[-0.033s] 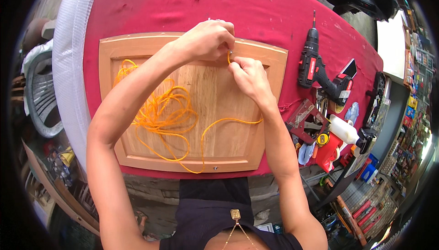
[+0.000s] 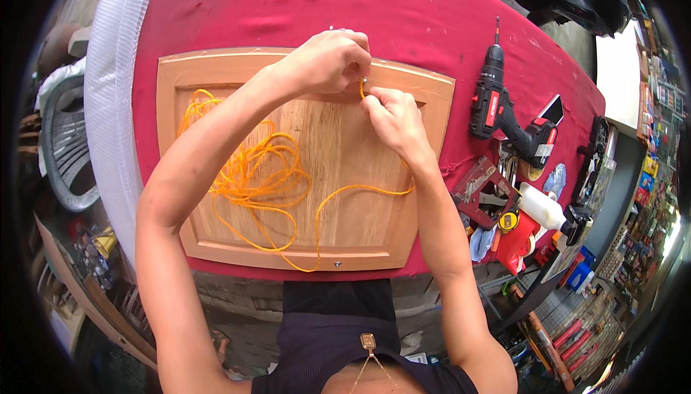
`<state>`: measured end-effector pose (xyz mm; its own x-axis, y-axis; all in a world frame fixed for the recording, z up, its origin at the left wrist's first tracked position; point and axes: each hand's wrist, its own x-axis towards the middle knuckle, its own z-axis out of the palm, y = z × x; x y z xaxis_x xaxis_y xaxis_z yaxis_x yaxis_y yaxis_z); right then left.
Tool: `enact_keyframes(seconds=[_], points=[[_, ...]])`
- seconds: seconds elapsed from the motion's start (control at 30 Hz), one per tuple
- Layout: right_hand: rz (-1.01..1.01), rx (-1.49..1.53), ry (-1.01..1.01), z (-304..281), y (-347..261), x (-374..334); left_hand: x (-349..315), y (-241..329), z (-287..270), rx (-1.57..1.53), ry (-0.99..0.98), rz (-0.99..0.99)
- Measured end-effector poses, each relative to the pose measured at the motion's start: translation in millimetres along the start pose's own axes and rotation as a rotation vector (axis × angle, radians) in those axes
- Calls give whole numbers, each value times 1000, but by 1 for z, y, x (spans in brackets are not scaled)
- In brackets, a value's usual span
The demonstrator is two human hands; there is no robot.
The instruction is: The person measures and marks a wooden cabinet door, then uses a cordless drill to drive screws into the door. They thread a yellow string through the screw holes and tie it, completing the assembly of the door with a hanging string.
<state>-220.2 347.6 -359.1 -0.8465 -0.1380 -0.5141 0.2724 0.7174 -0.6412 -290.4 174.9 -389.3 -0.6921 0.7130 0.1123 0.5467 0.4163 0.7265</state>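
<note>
A wooden cabinet door panel (image 2: 345,228) lies flat before me, with a loose tangle of orange rope (image 2: 252,171) across its left half. Over the far edge of the panel, my left hand (image 2: 332,63) is closed, its curled fingers hiding what they pinch. A small metal eye screw (image 2: 365,81) shows beside those fingertips. My right hand (image 2: 394,117) pinches a short stretch of the rope just below the screw. From the tangle, one strand loops to the near edge and runs right, under my right forearm. Another small metal fitting (image 2: 338,264) sits on the near edge.
Red cloth (image 2: 237,5) covers the table. To the right lie a cordless drill (image 2: 497,106), a staple gun (image 2: 481,194), a yellow tape measure (image 2: 508,221) and a white bottle (image 2: 541,205). Bubble wrap (image 2: 111,106) hangs along the left edge, beside a grey plastic chair (image 2: 68,142).
</note>
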Motion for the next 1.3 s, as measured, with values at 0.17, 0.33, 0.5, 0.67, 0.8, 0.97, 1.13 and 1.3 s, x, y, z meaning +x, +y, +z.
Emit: enact_keyframes(seconds=[0.17, 0.33, 0.5, 0.67, 0.8, 0.97, 1.13, 1.3], points=[[-32, 47, 3, 1, 14, 4, -3, 2, 3, -83, 20, -35], [-110, 24, 39, 1, 11, 6, -1, 6, -1, 48, -16, -7], [-151, -82, 38, -4, 8, 9, 10, 0, -5, 428, -73, 204], [-382, 38, 256, -11, 14, 23, 10, 19, -23, 507, 143, 183], [-431, 198, 28, -14, 28, 55, 5, 36, -16, 500, 315, 7], [-348, 494, -131, -19, 38, 56, -13, 97, 20, 343, 328, -784], [-460, 518, -122, -15, 45, 56, -24, 88, 74, 107, 500, -924], [-521, 578, -16, -12, 46, 50, -28, 79, 76, -103, 523, -916]])
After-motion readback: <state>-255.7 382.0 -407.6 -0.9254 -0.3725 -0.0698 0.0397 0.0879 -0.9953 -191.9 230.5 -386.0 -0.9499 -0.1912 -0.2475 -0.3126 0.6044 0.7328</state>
